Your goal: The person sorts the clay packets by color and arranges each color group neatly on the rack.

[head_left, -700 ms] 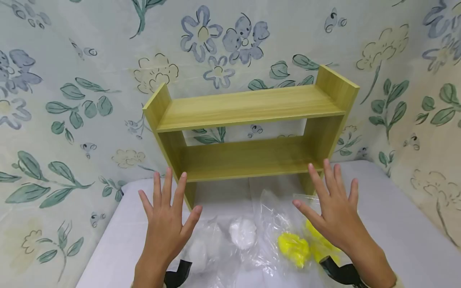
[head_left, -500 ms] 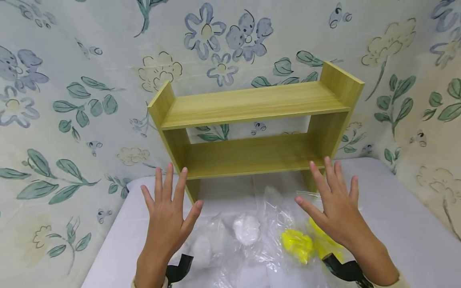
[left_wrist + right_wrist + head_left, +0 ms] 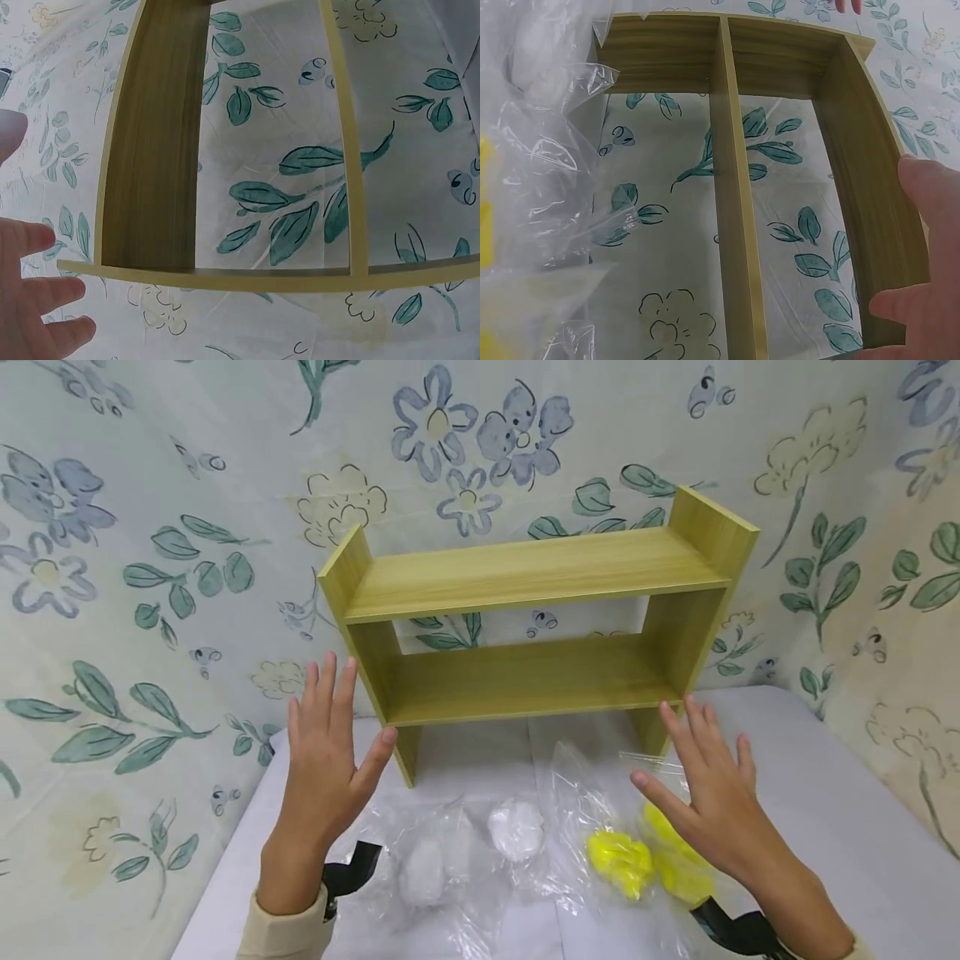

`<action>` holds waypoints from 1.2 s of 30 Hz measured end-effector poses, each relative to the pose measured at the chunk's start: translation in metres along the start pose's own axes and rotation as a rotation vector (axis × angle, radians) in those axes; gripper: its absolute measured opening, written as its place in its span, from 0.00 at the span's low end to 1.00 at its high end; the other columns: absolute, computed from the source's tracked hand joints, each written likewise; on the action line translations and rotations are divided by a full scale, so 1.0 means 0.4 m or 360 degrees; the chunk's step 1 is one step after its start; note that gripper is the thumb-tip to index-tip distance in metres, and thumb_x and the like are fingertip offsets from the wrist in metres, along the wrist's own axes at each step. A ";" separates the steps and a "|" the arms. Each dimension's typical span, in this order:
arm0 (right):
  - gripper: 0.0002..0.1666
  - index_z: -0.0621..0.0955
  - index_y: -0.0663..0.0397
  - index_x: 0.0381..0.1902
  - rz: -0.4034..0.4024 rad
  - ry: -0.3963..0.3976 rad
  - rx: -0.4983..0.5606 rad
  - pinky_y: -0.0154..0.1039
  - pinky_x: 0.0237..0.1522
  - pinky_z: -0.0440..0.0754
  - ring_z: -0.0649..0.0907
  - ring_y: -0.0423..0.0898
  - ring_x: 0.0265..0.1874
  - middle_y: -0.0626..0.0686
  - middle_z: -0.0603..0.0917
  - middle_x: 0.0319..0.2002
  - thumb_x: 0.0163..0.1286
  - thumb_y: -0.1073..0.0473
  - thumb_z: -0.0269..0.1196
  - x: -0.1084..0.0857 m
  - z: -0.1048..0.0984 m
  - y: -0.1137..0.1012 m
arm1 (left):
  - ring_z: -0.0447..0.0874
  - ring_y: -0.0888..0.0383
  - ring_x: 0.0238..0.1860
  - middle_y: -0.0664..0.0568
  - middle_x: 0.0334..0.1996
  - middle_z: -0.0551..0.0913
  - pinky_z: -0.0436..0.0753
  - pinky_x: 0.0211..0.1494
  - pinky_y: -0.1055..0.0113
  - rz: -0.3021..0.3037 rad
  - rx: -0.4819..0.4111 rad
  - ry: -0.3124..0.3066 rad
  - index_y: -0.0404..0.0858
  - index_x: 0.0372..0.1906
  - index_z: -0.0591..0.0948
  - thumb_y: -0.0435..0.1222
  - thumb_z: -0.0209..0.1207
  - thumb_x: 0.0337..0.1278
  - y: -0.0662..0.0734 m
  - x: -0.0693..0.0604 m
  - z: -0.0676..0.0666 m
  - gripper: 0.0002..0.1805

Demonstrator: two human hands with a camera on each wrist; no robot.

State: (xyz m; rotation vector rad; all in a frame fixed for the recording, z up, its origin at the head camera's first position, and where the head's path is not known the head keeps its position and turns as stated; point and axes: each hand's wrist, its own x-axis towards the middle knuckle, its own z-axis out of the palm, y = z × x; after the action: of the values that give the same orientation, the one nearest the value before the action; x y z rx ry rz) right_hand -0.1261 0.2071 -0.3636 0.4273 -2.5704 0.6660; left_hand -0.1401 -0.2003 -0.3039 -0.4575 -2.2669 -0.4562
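Observation:
A small two-tier wooden shelf (image 3: 525, 677) stands on the white-covered table in the head view. My left hand (image 3: 318, 768) is raised in front of its left side, fingers straight and thumb spread, holding nothing. In front of the right side, my right hand (image 3: 716, 814) is held up with straight, spread fingers, also holding nothing. Its forearm and hand partly cover a clear bag with a yellow lump (image 3: 682, 868). Another yellow lump (image 3: 621, 862) lies in clear plastic beside it. White lumps (image 3: 516, 829) in clear bags lie between the hands. Left fingers (image 3: 56, 296) show in the left wrist view.
Flowered cloth (image 3: 187, 635) hangs behind the shelf and along both sides. White cloth (image 3: 810, 793) covers the table. Crinkled clear plastic (image 3: 540, 187) lies close to the shelf in the right wrist view. Black wrist mounts (image 3: 352, 868) are strapped at both wrists.
My left hand has risen and shifted left, its fingers drawing closer together. My right hand has moved slightly right. The head view has shifted a little; shelf and bags appear unmoved.

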 end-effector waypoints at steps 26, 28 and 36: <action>0.50 0.50 0.46 0.77 0.0068 -0.0046 0.0177 0.66 0.67 0.29 0.46 0.61 0.74 0.59 0.47 0.76 0.64 0.47 0.63 -0.033 -0.002 0.062 | 0.45 0.64 0.74 0.62 0.75 0.49 0.51 0.73 0.47 -0.0180 -0.0437 -0.0040 0.54 0.76 0.48 0.53 0.46 0.66 -0.124 0.231 -0.073 0.37; 0.51 0.51 0.47 0.77 0.0094 -0.0058 0.0184 0.67 0.66 0.30 0.47 0.62 0.74 0.60 0.47 0.76 0.64 0.47 0.63 -0.038 0.000 0.069 | 0.45 0.66 0.74 0.63 0.75 0.50 0.53 0.73 0.48 -0.0175 -0.0485 -0.0059 0.56 0.76 0.48 0.53 0.45 0.66 -0.131 0.245 -0.067 0.36; 0.50 0.51 0.46 0.76 0.0177 -0.0143 0.0274 0.68 0.66 0.33 0.47 0.62 0.74 0.59 0.49 0.76 0.64 0.47 0.64 -0.068 0.002 0.090 | 0.51 0.65 0.73 0.64 0.73 0.57 0.58 0.71 0.46 -0.0173 -0.0756 -0.0088 0.59 0.74 0.53 0.46 0.46 0.70 -0.140 0.273 -0.033 0.31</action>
State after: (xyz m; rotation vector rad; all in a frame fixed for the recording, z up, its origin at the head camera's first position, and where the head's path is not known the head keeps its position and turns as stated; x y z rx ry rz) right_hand -0.1175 0.2417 -0.3913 0.3792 -2.6466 0.9320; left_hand -0.2279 -0.2350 -0.2243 -0.5880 -2.2360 -1.0595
